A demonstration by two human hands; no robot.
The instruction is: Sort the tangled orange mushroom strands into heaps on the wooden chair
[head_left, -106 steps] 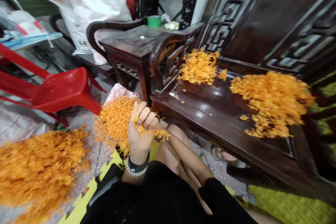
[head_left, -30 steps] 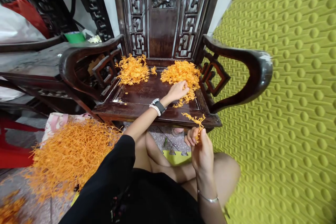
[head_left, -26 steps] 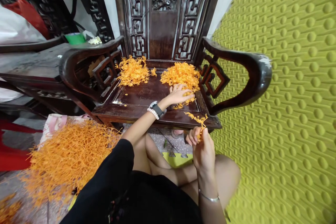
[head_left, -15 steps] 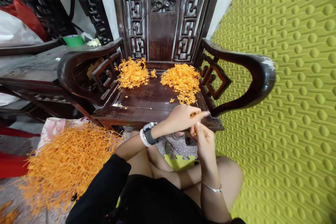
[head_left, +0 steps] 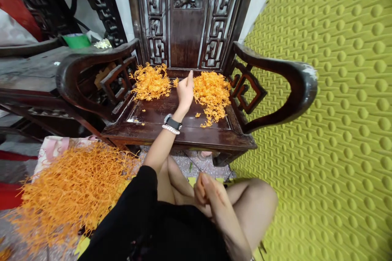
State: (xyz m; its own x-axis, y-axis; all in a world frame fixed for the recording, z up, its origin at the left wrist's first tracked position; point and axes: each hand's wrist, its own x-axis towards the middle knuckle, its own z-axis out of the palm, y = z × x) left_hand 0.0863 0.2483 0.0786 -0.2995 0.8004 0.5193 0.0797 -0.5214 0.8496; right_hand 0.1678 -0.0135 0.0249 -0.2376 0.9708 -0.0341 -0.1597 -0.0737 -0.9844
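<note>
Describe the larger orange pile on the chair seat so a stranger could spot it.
Find the dark wooden armchair with the carved back. On its seat, look toward the armrest beside the yellow matting: the larger orange pile lies there, right of the left hand. Unlike the smaller pile, it trails forward toward the seat's front edge.

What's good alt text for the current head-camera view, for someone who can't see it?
A person's left hand is over a dark wooden armchair, between two orange heaps on its seat; the right hand is curled nearer the body. A bigger pile of orange strands lies at lower left, and a bumpy yellow-green surface spans the right side.
</note>
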